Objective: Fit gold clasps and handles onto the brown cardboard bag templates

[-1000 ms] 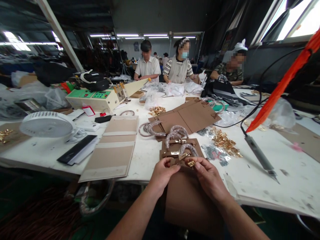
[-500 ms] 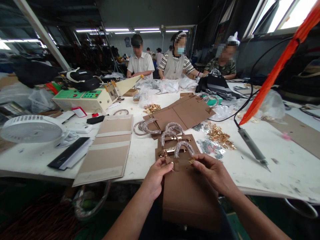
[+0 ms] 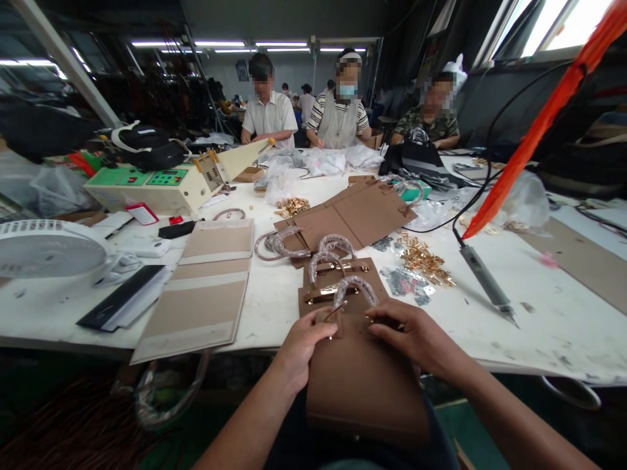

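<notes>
A brown bag panel (image 3: 365, 391) hangs over the table's near edge towards my lap. A plastic-wrapped handle (image 3: 353, 284) arches from its upper part. My left hand (image 3: 304, 346) is closed at the handle's left end, thumb pressed on a small brown strap tab (image 3: 337, 321). At the handle's right end, my right hand (image 3: 414, 336) pinches with thumb and forefinger, and a small gold fitting (image 3: 369, 318) glints between the tips. Just beyond are more brown panels with gold bar hardware (image 3: 323, 294) and another wrapped handle (image 3: 336, 245).
Gold fittings (image 3: 426, 258) and thin metal plates (image 3: 406, 284) lie in piles right of the panels. A grey pen-like tool (image 3: 487, 277) hangs by an orange strip (image 3: 533, 130). Left are a folded panel (image 3: 206, 287), a fan (image 3: 49, 251) and a machine (image 3: 142, 189). Several co-workers sit opposite.
The view has shifted slightly. My left hand has turned the strap tab and moved a little lower. My right fingertips have moved closer in beside the handle's right end.
</notes>
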Motion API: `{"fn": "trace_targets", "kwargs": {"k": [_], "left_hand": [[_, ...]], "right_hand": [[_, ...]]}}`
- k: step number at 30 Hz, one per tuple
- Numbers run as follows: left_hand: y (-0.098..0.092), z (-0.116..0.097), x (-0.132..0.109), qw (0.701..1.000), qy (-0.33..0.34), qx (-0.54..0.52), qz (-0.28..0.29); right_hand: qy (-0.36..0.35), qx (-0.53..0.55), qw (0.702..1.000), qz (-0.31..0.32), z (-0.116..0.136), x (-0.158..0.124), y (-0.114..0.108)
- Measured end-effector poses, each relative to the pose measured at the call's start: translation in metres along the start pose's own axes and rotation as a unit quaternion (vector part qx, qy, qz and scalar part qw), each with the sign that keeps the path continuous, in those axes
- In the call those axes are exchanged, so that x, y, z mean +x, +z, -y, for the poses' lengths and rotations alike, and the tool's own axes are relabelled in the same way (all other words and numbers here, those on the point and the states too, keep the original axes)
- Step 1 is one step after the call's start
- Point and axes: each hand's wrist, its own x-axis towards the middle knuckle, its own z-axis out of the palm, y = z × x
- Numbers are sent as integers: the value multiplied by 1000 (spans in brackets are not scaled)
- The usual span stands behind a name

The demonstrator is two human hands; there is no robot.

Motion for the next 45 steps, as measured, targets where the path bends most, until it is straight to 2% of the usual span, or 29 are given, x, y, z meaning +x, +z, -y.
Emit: {"fn": "trace_targets", "kwargs": {"k": [5,14,19,28,32,38,45], "left_hand": [[1,1,-3,999,-31,-17,24],[-1,3,2,997,-43,-44,44],[-4,6,4,995,-43,-56,75],[-12,14,12,993,-48,-78,79],[-12,15,15,992,-52,-93,73],[-12,14,20,992,-69,-94,39],[-13,15,25,990,-89,-109,15]], "right_hand": [[-30,-48,995,76,5,3,-3],[-41,-100,989,99,7,4,-8],[-48,-124,987,92,3,8,-5],[-55,-135,984,102,-5,18,9],[-69,-158,979,109,-10,20,14],[-92,-184,977,50,-21,20,18],[-118,-220,967,44,-25,22,23]]}}
